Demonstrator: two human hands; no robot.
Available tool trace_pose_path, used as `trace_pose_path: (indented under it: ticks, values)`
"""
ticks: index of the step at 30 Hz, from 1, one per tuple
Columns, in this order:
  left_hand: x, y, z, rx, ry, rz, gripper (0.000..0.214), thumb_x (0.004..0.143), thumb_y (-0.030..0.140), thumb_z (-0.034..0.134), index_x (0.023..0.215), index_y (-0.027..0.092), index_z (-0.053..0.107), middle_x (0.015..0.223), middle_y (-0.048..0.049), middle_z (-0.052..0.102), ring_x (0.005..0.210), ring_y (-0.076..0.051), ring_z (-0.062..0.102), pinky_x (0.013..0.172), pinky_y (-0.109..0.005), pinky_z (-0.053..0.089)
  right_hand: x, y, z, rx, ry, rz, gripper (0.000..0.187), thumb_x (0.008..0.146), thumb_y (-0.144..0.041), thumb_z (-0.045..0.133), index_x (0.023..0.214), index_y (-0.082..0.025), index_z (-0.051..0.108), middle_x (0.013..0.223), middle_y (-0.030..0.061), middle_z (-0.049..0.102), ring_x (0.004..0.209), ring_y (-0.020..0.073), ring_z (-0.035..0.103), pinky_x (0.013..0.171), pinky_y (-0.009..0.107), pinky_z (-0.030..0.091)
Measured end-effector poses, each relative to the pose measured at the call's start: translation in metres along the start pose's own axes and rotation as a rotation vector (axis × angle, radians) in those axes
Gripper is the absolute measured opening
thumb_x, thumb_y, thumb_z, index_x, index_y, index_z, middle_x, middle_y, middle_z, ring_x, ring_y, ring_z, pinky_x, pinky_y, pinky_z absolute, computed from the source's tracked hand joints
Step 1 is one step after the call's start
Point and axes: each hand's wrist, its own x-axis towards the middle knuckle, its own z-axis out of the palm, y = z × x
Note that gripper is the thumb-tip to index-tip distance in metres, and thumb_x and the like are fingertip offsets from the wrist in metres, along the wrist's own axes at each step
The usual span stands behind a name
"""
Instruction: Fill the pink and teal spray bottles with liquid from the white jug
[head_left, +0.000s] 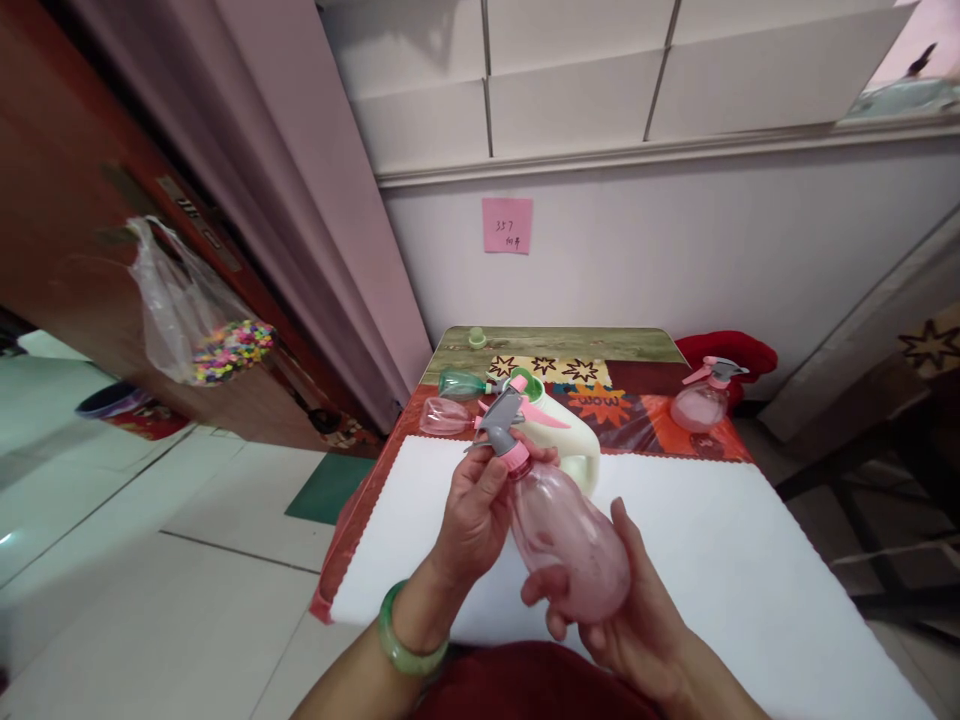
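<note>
Our left hand (476,515) grips the sprayer (566,520) by its neck; our right hand (637,620) cups its base. The jug (574,430) sits at its twelve o'clock.

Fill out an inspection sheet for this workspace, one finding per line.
Surface: table with a white mat over a red cover.
Job's things: held bottle, pink with a grey and pink spray head; jug behind it.
Clutter: green bottle and pink bottle lying at the left; spray bottle upright at the far right; cap near the far edge.
Hands: left hand grips the neck; right hand cups the lower body.
Cables: nothing seen.
Surroundings: pink note on the wall; curtain at the left; bag hanging on the door.
</note>
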Motion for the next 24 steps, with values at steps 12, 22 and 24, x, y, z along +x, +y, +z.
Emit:
trace_pose_path:
  ticks: [12, 22, 24]
  values:
    - [0.007, -0.002, -0.014, 0.063, 0.223, 0.102, 0.021, 0.082, 0.034, 0.081, 0.094, 0.018, 0.076, 0.097, -0.007, 0.078, 0.09, -0.02, 0.074, 0.088, -0.033, 0.055, 0.022, 0.028, 0.004, -0.537, 0.521, -0.627, 0.103, 0.064, -0.056, 0.089, 0.148, -0.031, 0.036, 0.149, 0.0145, 0.054, 0.119, 0.0346, 0.065, 0.081, 0.044, 0.064]
    - [0.0, 0.008, -0.027, 0.0, 0.123, 0.04, 0.032, 0.077, 0.042, 0.084, 0.099, 0.019, 0.077, 0.095, -0.0074, 0.078, 0.095, -0.025, 0.075, 0.095, -0.04, 0.056, 0.029, 0.009, 0.004, -0.111, -0.082, 0.231, 0.125, 0.064, -0.105, 0.007, 0.094, -0.002, 0.072, 0.074, 0.0218, 0.073, 0.043, 0.0146, 0.062, 0.031, 0.019, 0.041]
    - [0.0, 0.008, -0.03, 0.009, 0.17, 0.055, 0.032, 0.077, 0.039, 0.085, 0.1, 0.019, 0.077, 0.094, -0.0066, 0.079, 0.089, -0.022, 0.075, 0.092, -0.035, 0.056, 0.032, 0.013, 0.008, -0.103, 0.052, 0.087, 0.116, 0.073, -0.101, 0.018, 0.114, -0.005, 0.069, 0.082, 0.0187, 0.075, 0.047, 0.0141, 0.064, 0.037, 0.021, 0.048]
